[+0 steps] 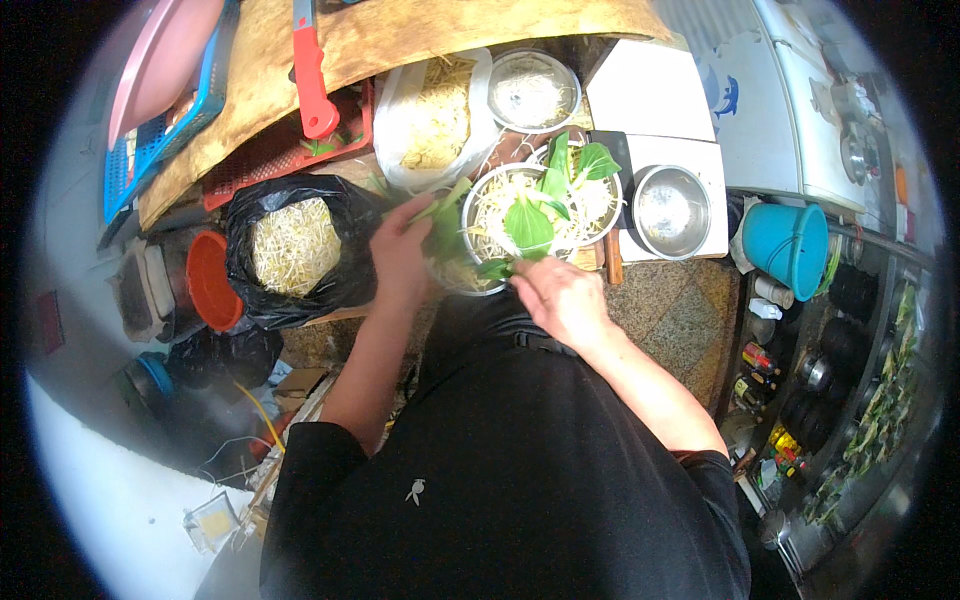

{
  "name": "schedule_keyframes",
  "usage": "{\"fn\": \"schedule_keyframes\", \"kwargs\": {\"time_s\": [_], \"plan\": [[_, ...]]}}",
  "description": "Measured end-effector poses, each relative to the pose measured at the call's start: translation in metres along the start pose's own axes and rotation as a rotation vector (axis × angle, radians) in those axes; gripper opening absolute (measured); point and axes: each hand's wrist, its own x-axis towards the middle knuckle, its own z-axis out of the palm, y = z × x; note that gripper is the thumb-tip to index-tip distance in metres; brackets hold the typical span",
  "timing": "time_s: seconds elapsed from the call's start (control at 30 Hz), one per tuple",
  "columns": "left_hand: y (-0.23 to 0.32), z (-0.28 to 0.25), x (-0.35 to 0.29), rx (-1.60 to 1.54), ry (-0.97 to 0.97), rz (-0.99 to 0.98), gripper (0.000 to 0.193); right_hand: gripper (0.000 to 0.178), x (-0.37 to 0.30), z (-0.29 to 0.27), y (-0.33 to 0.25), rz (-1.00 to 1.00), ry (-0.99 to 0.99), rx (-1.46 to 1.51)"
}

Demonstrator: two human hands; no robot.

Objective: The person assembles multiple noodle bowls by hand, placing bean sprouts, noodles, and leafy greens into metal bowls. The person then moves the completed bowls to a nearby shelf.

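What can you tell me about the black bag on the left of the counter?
The black bag is thin, shiny plastic, standing open with its rim rolled down. It is filled with pale bean sprouts heaped nearly to the top. It sits at the counter's left end, beside an orange tub and just left of the person's left hand, which is close to it but does not clearly touch it.

Left hand (pixel 400 250) holds green leaves (pixel 445 225) beside a steel bowl (pixel 478 205) of sprouts; right hand (pixel 560 295) touches its near rim.

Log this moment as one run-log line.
left hand: holds green stalk | right hand: on leaf at steel bowl rim | bowl: bean sprouts, greens
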Motion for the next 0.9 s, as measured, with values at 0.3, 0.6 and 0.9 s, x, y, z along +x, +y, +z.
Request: {"fn": "schedule_keyframes", "kwargs": {"time_s": [0.3,0.6,0.9], "plan": [[-0.001,-0.003,0.003,-0.015,-0.016,-0.026,0.033,0.013,0.005,0.036,0.017,0.042,-0.281,-0.211],[-0.006,-0.006,0.004,0.026,-0.020,-0.010,0.032,0.010,0.013,0.027,0.007,0.224,-0.082,0.066],[-0.001,-0.013,0.013,0.049,-0.005,0.056,0.031,0.046,0.042,0.013,0.029,0.745,0.006,0.531]]}}
